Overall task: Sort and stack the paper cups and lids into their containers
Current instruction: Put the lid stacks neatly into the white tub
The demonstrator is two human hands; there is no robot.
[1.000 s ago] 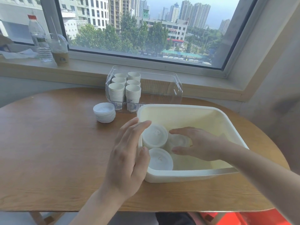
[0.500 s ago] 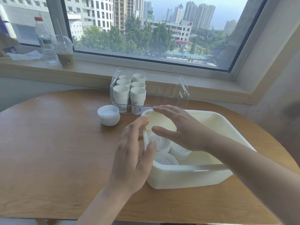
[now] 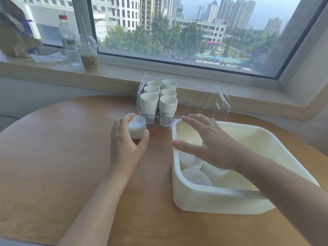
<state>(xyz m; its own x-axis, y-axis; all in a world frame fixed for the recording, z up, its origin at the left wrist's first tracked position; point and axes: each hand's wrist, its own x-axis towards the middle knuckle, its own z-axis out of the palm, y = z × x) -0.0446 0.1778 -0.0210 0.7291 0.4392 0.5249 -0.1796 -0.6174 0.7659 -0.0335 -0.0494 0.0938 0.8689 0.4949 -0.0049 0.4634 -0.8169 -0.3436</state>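
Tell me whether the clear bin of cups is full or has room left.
Room left. The clear bin holds six stacks of paper cups in its left part only; its right part shows no cups.

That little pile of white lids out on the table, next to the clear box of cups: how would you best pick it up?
Take the pile of lids by its round sides, low down so the bottom lids come too, coming from above and the near left. The left hand is already curled round it that way; the clear box crowds the far right.
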